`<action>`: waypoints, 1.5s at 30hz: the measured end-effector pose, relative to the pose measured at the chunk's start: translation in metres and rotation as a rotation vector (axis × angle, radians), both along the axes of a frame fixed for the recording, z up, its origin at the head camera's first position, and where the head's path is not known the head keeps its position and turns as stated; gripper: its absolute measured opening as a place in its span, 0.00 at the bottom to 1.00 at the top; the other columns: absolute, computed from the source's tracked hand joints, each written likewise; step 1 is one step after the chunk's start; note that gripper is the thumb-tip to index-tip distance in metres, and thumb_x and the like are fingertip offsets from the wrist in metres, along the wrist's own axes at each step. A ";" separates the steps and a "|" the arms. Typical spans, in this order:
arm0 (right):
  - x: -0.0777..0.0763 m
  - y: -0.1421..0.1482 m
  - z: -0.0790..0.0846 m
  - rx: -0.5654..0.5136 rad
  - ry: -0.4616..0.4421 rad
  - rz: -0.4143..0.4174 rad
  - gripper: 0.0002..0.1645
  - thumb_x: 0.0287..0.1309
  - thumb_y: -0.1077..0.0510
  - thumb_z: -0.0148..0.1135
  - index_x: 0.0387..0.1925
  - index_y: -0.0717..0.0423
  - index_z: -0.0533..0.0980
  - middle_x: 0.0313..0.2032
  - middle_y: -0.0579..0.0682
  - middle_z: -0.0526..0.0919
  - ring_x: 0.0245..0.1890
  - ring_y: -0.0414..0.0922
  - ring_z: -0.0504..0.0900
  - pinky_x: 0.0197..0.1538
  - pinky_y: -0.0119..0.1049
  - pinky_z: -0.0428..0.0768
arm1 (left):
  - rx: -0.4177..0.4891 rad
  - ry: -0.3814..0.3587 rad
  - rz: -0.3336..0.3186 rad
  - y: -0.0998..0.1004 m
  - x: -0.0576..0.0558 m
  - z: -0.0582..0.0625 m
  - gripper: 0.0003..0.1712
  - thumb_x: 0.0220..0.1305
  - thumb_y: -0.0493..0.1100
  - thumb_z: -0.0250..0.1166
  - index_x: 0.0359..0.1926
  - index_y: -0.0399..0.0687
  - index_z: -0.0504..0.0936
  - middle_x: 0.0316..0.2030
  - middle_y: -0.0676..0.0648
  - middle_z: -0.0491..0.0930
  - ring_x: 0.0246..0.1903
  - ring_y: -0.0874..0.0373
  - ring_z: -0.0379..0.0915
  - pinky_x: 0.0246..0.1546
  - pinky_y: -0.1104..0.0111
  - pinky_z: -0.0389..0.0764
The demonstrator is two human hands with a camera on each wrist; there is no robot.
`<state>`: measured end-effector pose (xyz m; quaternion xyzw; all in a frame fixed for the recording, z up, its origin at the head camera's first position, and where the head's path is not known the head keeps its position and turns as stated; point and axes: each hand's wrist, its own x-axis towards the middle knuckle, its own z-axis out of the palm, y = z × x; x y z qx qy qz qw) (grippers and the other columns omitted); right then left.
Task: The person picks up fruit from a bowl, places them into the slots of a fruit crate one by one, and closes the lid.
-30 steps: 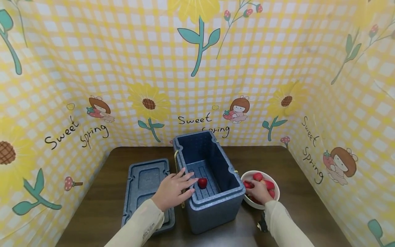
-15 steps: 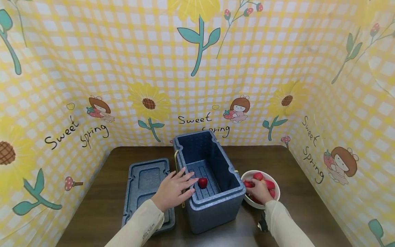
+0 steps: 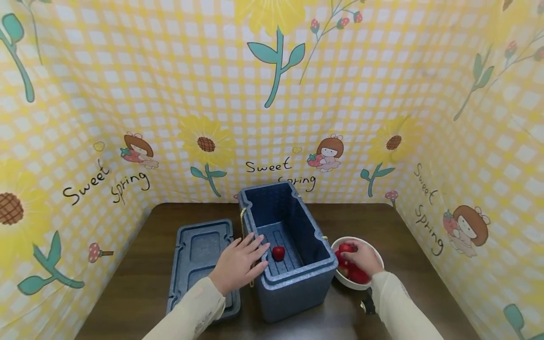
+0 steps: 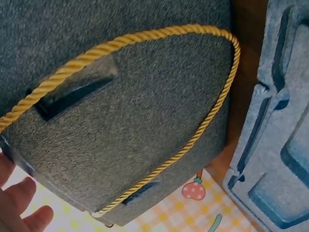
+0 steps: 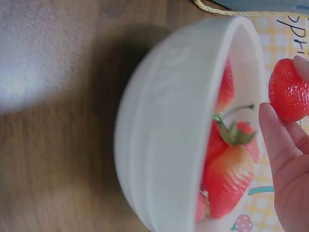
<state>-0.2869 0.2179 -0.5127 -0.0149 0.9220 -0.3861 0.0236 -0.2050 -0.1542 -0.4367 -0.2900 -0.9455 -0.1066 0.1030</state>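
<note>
A glossy red strawberry [image 5: 287, 89] is sitting in the right hand's [image 3: 366, 257] grip, thumb and fingers pinching it just above the round white bowl [image 5: 159, 135]. For holding it well, the fingertips should be pressing only lightly and clearing the rim. Farther left, the left hand [image 3: 235, 265] is resting, fingers extended, on the left rim of the blue-grey rectangular foam box [image 3: 293, 302]. The left wrist view is showing a twisted yellow rope [image 4: 159, 34] looping along its side; the head view is mostly hiding it.

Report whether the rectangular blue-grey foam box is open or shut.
Open. The box has its flat blue-grey lid lying beside it and a round red fruit shows inside.
</note>
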 end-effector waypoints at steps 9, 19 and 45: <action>-0.007 0.005 0.023 -0.082 -0.024 -0.048 0.25 0.54 0.59 0.68 0.53 0.64 0.75 0.47 0.68 0.78 0.46 0.61 0.77 0.47 0.52 0.80 | 0.029 0.040 -0.030 -0.001 -0.002 -0.008 0.30 0.68 0.56 0.53 0.64 0.45 0.73 0.64 0.42 0.69 0.67 0.45 0.59 0.63 0.49 0.63; -0.016 0.004 0.040 -0.106 0.024 -0.021 0.26 0.56 0.58 0.67 0.55 0.65 0.74 0.48 0.67 0.79 0.46 0.59 0.78 0.50 0.51 0.78 | 0.073 0.104 -0.040 0.001 -0.003 -0.012 0.29 0.68 0.55 0.53 0.62 0.43 0.75 0.63 0.41 0.71 0.66 0.44 0.60 0.62 0.50 0.64; -0.043 -0.023 0.089 -0.037 0.130 0.141 0.24 0.55 0.58 0.68 0.52 0.66 0.76 0.45 0.65 0.81 0.43 0.56 0.80 0.49 0.49 0.78 | 0.097 0.027 -0.024 0.002 -0.001 -0.012 0.29 0.66 0.54 0.57 0.62 0.43 0.75 0.63 0.41 0.71 0.66 0.45 0.59 0.64 0.51 0.61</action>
